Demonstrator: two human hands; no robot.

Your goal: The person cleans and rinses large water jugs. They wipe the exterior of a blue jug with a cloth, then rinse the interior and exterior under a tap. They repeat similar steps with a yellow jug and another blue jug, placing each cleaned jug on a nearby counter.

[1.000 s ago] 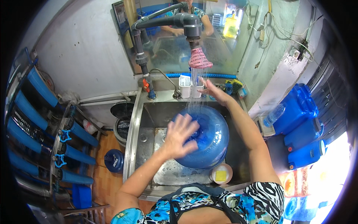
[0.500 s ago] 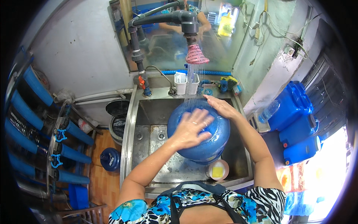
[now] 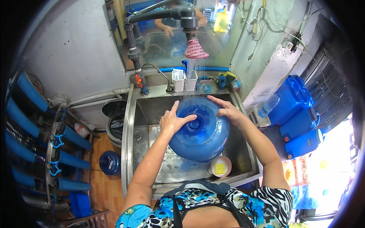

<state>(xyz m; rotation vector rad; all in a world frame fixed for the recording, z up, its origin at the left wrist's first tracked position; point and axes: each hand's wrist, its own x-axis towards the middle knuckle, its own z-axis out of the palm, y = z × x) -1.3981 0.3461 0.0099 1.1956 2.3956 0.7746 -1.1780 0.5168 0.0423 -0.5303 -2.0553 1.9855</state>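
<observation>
A round blue water jug (image 3: 201, 142) stands in the steel sink (image 3: 129, 152), its capped-looking neck (image 3: 194, 124) facing up. On the jug's left shoulder rests my left hand (image 3: 173, 121), thumb stretched toward the neck and fingers apart. My right hand (image 3: 229, 111) lies spread over the jug's far right side. Both palms touch the wet plastic without wrapping round it. Water falls onto the far side of the jug from an outlet wrapped in pink printed cloth (image 3: 196, 50).
A pink bowl with a yellow sponge (image 3: 219, 168) sits in the sink's near right. White containers (image 3: 178, 84) line the back ledge. Blue jerrycans (image 3: 291, 100) stand at the right. Another jug (image 3: 110, 163) is on the floor, beside racked blue tubes (image 3: 72, 159).
My left hand has moved from across the jug's top to its left shoulder, uncovering the neck. My right hand has shifted slightly down the right side. The whole view has moved a little.
</observation>
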